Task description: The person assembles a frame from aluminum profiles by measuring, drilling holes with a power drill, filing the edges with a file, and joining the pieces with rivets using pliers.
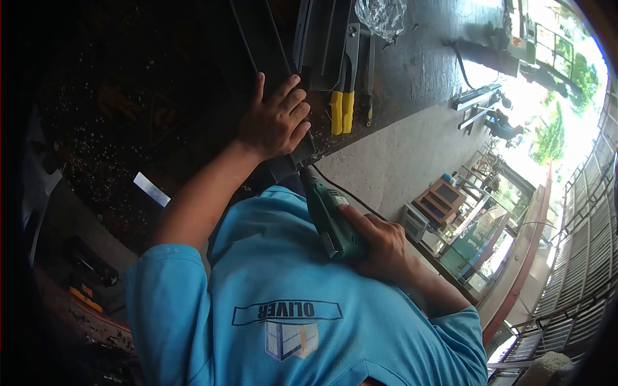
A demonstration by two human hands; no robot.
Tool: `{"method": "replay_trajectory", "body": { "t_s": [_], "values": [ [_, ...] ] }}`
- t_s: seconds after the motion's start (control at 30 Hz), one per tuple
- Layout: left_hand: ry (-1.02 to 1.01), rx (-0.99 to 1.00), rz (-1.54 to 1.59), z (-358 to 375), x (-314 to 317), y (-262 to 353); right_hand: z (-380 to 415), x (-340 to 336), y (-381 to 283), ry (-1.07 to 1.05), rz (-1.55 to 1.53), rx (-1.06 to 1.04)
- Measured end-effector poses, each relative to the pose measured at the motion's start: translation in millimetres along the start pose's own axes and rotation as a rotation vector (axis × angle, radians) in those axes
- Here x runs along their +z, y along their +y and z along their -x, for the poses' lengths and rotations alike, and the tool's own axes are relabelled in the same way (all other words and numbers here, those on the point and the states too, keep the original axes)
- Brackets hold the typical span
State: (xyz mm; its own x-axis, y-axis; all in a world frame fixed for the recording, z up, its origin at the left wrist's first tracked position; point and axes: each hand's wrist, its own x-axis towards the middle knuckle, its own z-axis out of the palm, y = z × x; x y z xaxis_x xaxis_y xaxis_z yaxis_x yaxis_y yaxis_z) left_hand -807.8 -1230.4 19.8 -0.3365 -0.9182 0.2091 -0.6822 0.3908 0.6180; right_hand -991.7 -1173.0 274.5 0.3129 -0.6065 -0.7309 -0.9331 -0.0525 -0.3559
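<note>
Spread over a dark metal profile (pixel 262 45), my left hand (pixel 273 121) lies palm down with its fingers apart. My right hand (pixel 380 241) is wrapped round the body of a green power tool (pixel 325 209). The tool's front end points up and left, close to the near end of the dark profile, just below my left hand. Its exact contact with the profile is too dark to make out. Yellow-handled pliers (pixel 342 109) and a thin tool with a yellow end (pixel 370 112) lie on the bench, right of my left hand.
The dark bench (pixel 412 77) holds more metal profiles (pixel 318 45) and crumpled clear plastic (pixel 382 16). Small chips are scattered at the left, near a pale metal strip (pixel 152 189). A black cord (pixel 341 186) runs behind the power tool. Frames and a wooden cabinet (pixel 440 201) stand at the right.
</note>
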Motion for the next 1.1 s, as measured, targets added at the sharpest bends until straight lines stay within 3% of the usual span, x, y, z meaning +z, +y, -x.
{"method": "replay_trajectory", "body": {
  "t_s": [0.37, 0.6, 0.67, 0.8, 0.9, 1.03, 1.07, 1.1],
  "values": [
    [0.03, -0.002, -0.056, 2, 1, 5, -9, -22, 8, -0.243, 0.231, -0.091],
    [0.05, -0.001, -0.065, 2, 4, 5, -14, -24, 12, -0.277, 0.415, -0.173],
    [0.064, -0.005, -0.077, 4, 4, 3, -21, -20, 20, -0.18, 0.301, -0.201],
    [0.049, 0.01, -0.081, 4, 3, 1, -35, -30, -3, -0.279, 0.351, -0.185],
    [0.034, 0.003, -0.082, 4, 2, 1, -67, -56, 3, -0.177, 0.096, -0.272],
    [0.003, 0.005, -0.08, 4, 1, 3, -93, -84, 20, -0.374, -0.284, 0.228],
    [-0.009, -0.001, -0.074, 3, 0, 2, -90, -83, 30, -0.371, -0.285, 0.228],
    [-0.009, 0.002, -0.072, 3, -1, 2, -82, -76, 44, -0.325, -0.483, 0.275]
  ]
}}
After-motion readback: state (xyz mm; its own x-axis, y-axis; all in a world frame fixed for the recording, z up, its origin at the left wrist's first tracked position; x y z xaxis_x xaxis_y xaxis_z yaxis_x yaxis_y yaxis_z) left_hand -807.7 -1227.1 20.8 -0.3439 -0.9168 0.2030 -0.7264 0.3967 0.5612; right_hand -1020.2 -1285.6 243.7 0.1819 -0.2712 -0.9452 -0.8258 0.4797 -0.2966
